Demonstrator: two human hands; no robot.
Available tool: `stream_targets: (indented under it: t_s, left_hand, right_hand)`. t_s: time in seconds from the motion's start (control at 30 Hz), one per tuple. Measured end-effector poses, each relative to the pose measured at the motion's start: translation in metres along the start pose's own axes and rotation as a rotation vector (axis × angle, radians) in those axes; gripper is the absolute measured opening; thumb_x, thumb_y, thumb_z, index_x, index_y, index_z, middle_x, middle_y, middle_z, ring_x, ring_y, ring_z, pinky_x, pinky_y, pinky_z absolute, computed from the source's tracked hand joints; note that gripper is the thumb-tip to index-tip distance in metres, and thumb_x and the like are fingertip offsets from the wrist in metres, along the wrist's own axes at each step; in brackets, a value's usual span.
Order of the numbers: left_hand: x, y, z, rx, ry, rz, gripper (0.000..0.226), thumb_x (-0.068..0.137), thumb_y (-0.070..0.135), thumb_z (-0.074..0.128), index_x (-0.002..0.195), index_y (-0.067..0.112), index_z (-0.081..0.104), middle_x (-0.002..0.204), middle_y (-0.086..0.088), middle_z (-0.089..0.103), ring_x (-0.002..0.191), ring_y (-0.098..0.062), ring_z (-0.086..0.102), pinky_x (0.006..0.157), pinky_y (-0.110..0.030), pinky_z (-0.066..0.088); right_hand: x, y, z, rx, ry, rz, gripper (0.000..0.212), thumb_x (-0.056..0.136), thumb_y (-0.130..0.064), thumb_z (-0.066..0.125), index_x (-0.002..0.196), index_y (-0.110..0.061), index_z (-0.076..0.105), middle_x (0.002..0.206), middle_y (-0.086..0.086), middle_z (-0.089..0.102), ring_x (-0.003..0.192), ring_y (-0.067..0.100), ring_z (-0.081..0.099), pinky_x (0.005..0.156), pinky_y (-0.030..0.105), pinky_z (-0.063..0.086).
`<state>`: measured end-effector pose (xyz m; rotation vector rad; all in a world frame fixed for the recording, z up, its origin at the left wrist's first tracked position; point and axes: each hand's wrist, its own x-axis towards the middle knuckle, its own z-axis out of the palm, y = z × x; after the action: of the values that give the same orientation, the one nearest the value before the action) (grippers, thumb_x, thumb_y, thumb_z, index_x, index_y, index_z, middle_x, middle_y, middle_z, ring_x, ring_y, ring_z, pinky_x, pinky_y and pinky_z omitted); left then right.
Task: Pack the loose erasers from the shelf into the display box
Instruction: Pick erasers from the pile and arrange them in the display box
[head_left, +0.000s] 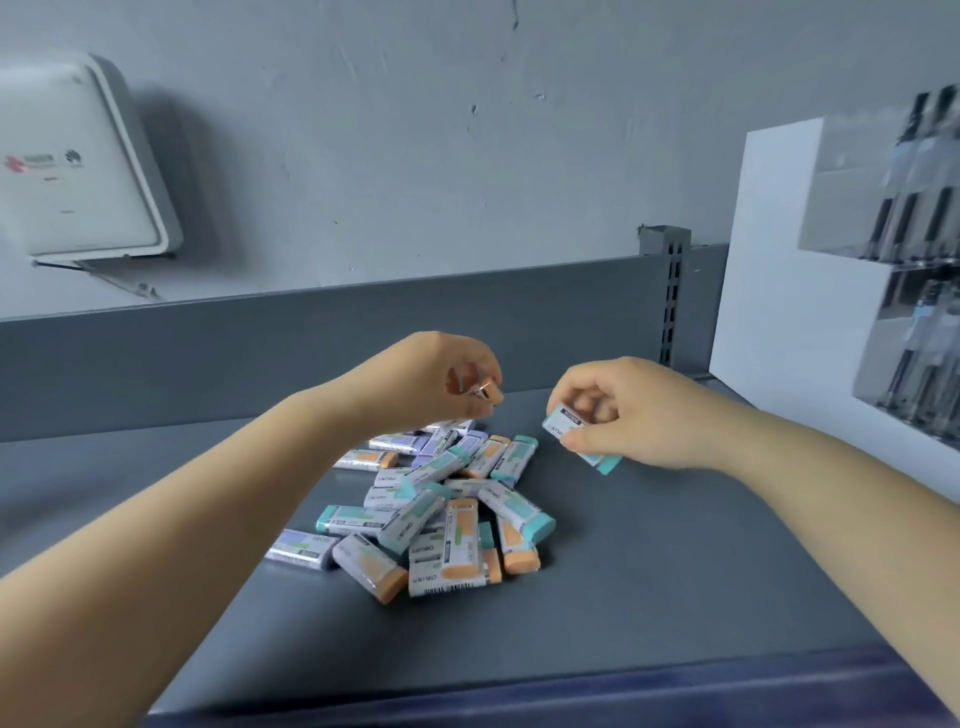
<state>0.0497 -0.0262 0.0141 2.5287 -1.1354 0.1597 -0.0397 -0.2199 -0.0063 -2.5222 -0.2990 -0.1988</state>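
Right hand (631, 413) above the grey shelf (675, 561), just right of the eraser pile (441, 509); fingers curled around a teal-ended eraser (576, 439), thumb on its near edge, the white label facing up and the teal end poking out below the hand. Left hand (441, 382) over the far edge of the pile, fingers bent inward and pinching something small between thumb and fingertips; blurred, looks like an orange-ended eraser (485, 393) seen end-on, cannot tell for sure. Both forearms bare, reaching in from the near side. The pile lies loose on the shelf below and between the hands: wrapped erasers with teal, orange and purple ends, overlapping at all angles, several label-up with a barcode showing. Behind the pile, the shelf's low grey back rail (363, 332) and a slotted upright post (672, 296). Right of the pile, well apart, a white display stand (769, 270) with clear tiers holding dark pens, blurred. Left of the pile and high on the wall (389, 130), a white flat device (78, 166) with small logos.
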Motion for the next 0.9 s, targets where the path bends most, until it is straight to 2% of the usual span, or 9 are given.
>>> stream_targets:
  t_s: [0.1,0.27,0.33,0.4,0.43,0.53,0.7,0.83,0.9]
  left_hand:
    - [-0.015,0.009,-0.005,-0.032,0.088,-0.039,0.016,0.078,0.024,0.069,0.081,0.036,0.060,0.075,0.012,0.064,0.073,-0.011,0.061,0.062,-0.016,0.044]
    - [-0.049,0.022,-0.008,-0.209,0.259,-0.139,0.012,0.076,0.021,0.073,0.077,0.028,0.063,0.072,0.008,0.068,0.065,-0.003,0.060,0.064,-0.012,0.044]
    - [-0.064,0.024,-0.008,-0.300,0.320,-0.210,0.009,0.076,0.019,0.073,0.079,0.021,0.064,0.071,0.007,0.070,0.064,-0.004,0.064,0.064,-0.014,0.047]
    - [-0.082,0.024,-0.008,-0.403,0.376,-0.278,0.010,0.076,0.016,0.072,0.081,0.012,0.065,0.064,0.008,0.069,0.056,-0.004,0.062,0.053,-0.010,0.045]
    - [-0.091,0.024,-0.008,-0.446,0.403,-0.305,0.010,0.077,0.014,0.072,0.082,0.009,0.064,0.063,0.007,0.069,0.053,-0.004,0.061,0.048,-0.009,0.042]
    - [-0.122,0.018,-0.012,-0.511,0.484,-0.361,0.010,0.079,0.014,0.070,0.082,0.007,0.063,0.069,-0.001,0.072,0.053,-0.008,0.061,0.048,-0.014,0.040]
    - [-0.179,0.006,-0.024,-0.558,0.643,-0.446,0.010,0.081,0.016,0.067,0.089,0.010,0.064,0.064,0.002,0.069,0.047,-0.007,0.057,0.048,-0.020,0.040]
    - [-0.230,-0.014,-0.037,-0.589,0.745,-0.508,0.006,0.083,0.014,0.066,0.088,0.014,0.065,0.065,0.000,0.069,0.053,-0.011,0.060,0.051,-0.025,0.042]
    - [-0.256,-0.023,-0.043,-0.588,0.758,-0.540,0.002,0.083,0.011,0.065,0.085,0.013,0.064,0.062,0.001,0.069,0.052,-0.010,0.061,0.050,-0.023,0.044]
  right_hand:
    - [-0.005,-0.005,-0.002,0.106,0.069,-0.023,0.012,0.076,-0.019,0.068,0.083,-0.024,0.060,0.087,-0.002,0.068,0.073,0.016,0.061,0.080,0.038,0.051]
    - [-0.013,-0.015,0.002,0.278,0.124,-0.073,0.015,0.075,-0.016,0.068,0.085,-0.024,0.059,0.085,0.003,0.069,0.086,0.030,0.064,0.082,0.045,0.050]
    - [-0.016,-0.021,0.006,0.339,0.118,-0.099,0.018,0.078,-0.016,0.067,0.089,-0.029,0.062,0.088,0.004,0.069,0.083,0.026,0.065,0.078,0.037,0.052]
    - [-0.019,-0.030,0.011,0.410,0.107,-0.122,0.016,0.079,-0.014,0.066,0.087,-0.028,0.065,0.087,0.001,0.069,0.074,0.015,0.065,0.064,0.021,0.052]
    - [-0.021,-0.036,0.014,0.444,0.099,-0.131,0.014,0.079,-0.014,0.066,0.086,-0.027,0.066,0.085,-0.002,0.069,0.068,0.009,0.063,0.059,0.018,0.049]
    - [-0.022,-0.058,0.029,0.552,0.072,-0.148,0.009,0.078,-0.013,0.067,0.083,-0.020,0.064,0.076,-0.004,0.069,0.064,0.008,0.061,0.060,0.024,0.047]
    - [-0.020,-0.095,0.065,0.759,0.039,-0.155,0.009,0.077,-0.010,0.068,0.076,-0.015,0.060,0.073,-0.001,0.069,0.066,0.013,0.064,0.062,0.028,0.050]
    - [-0.016,-0.131,0.100,0.937,0.015,-0.155,0.017,0.078,-0.001,0.064,0.070,-0.014,0.055,0.069,0.003,0.067,0.061,0.012,0.063,0.056,0.021,0.050]
    - [-0.014,-0.151,0.117,1.006,-0.002,-0.163,0.020,0.078,0.000,0.064,0.069,-0.014,0.053,0.068,0.003,0.067,0.060,0.013,0.064,0.052,0.018,0.050]
